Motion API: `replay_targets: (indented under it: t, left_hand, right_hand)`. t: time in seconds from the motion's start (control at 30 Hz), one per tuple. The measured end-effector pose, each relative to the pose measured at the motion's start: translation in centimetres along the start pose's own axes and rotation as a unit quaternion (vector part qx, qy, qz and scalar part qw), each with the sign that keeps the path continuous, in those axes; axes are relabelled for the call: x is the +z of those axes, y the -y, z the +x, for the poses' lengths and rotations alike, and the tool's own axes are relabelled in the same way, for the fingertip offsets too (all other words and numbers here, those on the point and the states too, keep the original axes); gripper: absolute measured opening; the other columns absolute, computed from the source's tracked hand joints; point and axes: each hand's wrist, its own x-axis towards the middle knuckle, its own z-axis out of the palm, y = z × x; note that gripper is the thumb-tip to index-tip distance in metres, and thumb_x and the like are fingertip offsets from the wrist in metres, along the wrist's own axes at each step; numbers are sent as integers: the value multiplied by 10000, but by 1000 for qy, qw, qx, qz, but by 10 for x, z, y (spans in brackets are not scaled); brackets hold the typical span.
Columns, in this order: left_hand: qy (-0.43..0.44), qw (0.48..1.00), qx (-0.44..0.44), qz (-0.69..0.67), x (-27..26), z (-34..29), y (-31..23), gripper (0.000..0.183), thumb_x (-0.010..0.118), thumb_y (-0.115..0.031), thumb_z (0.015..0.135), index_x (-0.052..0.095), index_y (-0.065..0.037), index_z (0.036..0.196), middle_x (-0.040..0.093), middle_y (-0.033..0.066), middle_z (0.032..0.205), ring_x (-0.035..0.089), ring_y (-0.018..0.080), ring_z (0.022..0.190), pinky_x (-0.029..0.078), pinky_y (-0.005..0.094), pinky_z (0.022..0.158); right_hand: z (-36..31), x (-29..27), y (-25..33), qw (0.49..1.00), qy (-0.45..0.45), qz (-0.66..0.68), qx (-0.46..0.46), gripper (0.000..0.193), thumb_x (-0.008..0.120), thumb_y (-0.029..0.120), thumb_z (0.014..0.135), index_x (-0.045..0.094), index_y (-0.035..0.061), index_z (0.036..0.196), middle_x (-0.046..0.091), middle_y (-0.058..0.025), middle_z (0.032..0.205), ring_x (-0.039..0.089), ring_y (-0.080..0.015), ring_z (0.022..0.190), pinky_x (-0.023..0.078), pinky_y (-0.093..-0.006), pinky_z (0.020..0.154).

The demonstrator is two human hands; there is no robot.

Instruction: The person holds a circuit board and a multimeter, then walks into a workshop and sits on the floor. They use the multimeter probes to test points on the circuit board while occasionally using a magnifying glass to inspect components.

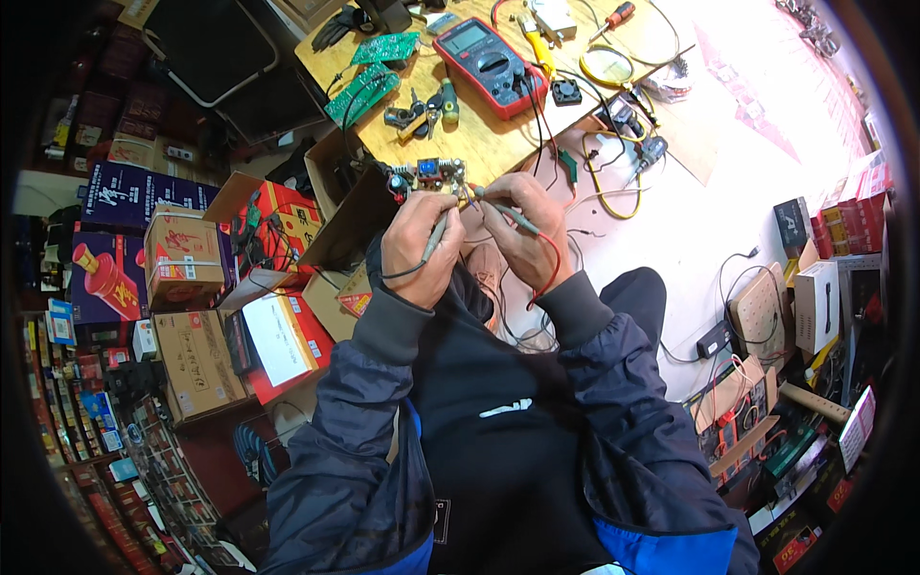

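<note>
My left hand (414, 244) is closed round a grey test probe (435, 236) with a dark lead. A second grey probe (517, 219), trailing a red lead (559, 257), is gripped in my right hand (533, 222). Both hands are close together at the table's near edge. Their fingertips meet beside a small populated circuit board (433, 171) with a blue part on it. My fingers partly cover the board's near side, so I cannot tell exactly what the probe tips touch. Beyond it lies a red multimeter (492, 67) with black leads plugged in.
On the wooden table (383, 141) lie green circuit boards (385, 48), keys (419, 113), a small black fan (566, 92) and a screwdriver (613, 17). Cardboard boxes (192, 359) crowd the left. Lower right, an open box (733, 412) holds cables, near a black adapter (713, 339).
</note>
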Motion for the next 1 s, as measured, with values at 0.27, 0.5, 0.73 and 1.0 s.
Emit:
replay_targets:
  t: [0.27,0.5,0.73,1.0]
  left_hand:
    - [0,1000,-4,-9,-2,0,-1,146,692,10,933,694,20,1079,703,197,1027,707,397,935,569,439,846]
    - [4,1000,-6,-15,-3,-1,0,139,692,9,932,692,19,1071,702,196,1025,706,397,948,570,438,859]
    - [5,1000,-6,-8,-4,-1,0,137,688,-6,939,693,13,1074,704,193,1042,704,402,953,570,443,856]
    - [3,1000,7,-12,-6,-1,1,155,674,9,968,697,32,1119,705,186,1040,724,340,905,575,375,826]
  right_hand:
    - [1,-4,3,999,36,-13,3,163,757,-44,930,682,-13,1071,686,-125,1019,721,-214,869,574,-310,772]
    - [-1,-3,4,999,39,-11,8,158,758,-38,941,674,-19,1074,688,-122,1025,720,-207,870,574,-307,771]
    - [1,1,0,1000,18,2,5,208,832,53,912,663,15,1027,660,-138,937,706,-294,807,556,-364,696]
    - [4,-5,6,998,52,-34,8,152,721,-56,929,652,-24,1060,683,-128,987,724,-221,866,576,-318,765]
